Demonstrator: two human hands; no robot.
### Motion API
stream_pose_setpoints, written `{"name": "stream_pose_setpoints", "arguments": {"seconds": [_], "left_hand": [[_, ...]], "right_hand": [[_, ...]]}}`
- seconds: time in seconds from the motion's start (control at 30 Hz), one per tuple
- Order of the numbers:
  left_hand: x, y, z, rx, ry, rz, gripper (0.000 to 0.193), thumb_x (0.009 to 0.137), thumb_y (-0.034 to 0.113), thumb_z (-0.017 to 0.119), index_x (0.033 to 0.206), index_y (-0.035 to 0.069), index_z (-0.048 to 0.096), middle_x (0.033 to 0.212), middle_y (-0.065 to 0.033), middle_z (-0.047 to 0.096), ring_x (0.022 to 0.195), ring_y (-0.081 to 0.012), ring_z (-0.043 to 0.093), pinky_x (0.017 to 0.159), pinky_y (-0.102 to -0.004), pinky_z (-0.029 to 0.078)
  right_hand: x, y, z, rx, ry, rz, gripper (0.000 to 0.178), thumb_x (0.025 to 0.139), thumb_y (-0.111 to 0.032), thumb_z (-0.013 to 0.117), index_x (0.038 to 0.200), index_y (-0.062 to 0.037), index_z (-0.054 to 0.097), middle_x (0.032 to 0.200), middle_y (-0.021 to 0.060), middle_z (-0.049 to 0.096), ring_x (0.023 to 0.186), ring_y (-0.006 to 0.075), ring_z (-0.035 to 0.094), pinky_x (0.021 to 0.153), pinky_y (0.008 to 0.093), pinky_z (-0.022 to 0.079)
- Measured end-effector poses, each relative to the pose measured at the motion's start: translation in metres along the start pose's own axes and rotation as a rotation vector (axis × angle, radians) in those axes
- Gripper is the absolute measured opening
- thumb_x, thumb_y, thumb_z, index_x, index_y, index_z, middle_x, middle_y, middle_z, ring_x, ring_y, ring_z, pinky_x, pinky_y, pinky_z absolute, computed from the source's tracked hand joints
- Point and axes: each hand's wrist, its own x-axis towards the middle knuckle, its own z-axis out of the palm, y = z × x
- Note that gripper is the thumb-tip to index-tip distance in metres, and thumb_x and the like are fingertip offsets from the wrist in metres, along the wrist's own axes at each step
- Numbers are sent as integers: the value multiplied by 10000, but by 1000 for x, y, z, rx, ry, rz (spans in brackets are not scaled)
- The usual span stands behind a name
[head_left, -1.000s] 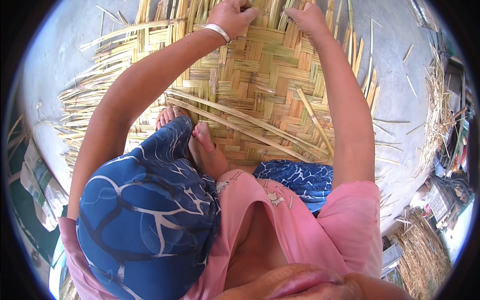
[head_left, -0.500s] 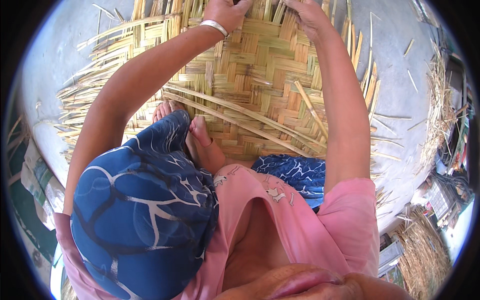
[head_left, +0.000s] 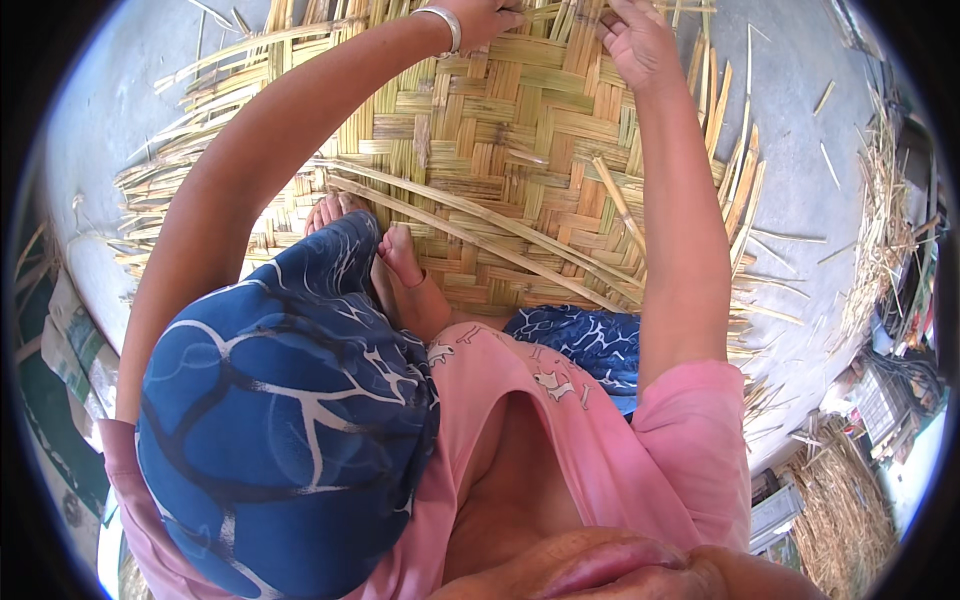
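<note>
A large mat [head_left: 540,130] of flat yellow-green reed strips, woven in a diagonal pattern, lies in front of me with loose strip ends along its sides. At the top edge of the view, my left hand [head_left: 484,18] is closed, its fingers curled at a pale reed strip [head_left: 545,12] lying crosswise. My right hand [head_left: 640,46] is closed near the same strip, fingers bent over the weave. The fingertips are partly cut off by the frame. Two long loose strips [head_left: 480,228] and a shorter one [head_left: 617,200] rest on the mat.
My bent knee under blue patterned cloth [head_left: 290,400] rises at the left, with my bare foot [head_left: 335,212] on the mat. Scraps of strip lie on the grey floor [head_left: 790,170]. Dry straw bundles [head_left: 845,500] and clutter stand along the right.
My left hand has moved right and slightly down toward the strips. My right hand has shifted a little, its fingers now curled inward, and a crosswise strip end shows beyond it.
</note>
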Motion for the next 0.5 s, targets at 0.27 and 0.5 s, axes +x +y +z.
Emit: {"name": "stream_pose_setpoints", "arguments": {"seconds": [0.27, 0.5], "left_hand": [[9, -23, 17, 118, 208, 239, 267, 951, 283, 637, 1052, 58, 740, 1038, -173, 729, 972, -353, 698, 851, -465, 548], [-20, -34, 41, 484, 422, 548, 204, 961, 285, 615, 994, 120, 731, 1096, -93, 680, 988, -317, 641, 844, -445, 534]], "right_hand": [[-29, 34, -13, -460, 395, -206, 343, 1024, -325, 601, 1073, 3, 686, 1056, 150, 709, 895, 285, 685, 884, 474, 598], [-43, 42, 0, -1090, 633, -325, 216, 904, -267, 696, 1061, -138, 771, 922, 62, 775, 841, 221, 724, 798, 362, 554]]}}
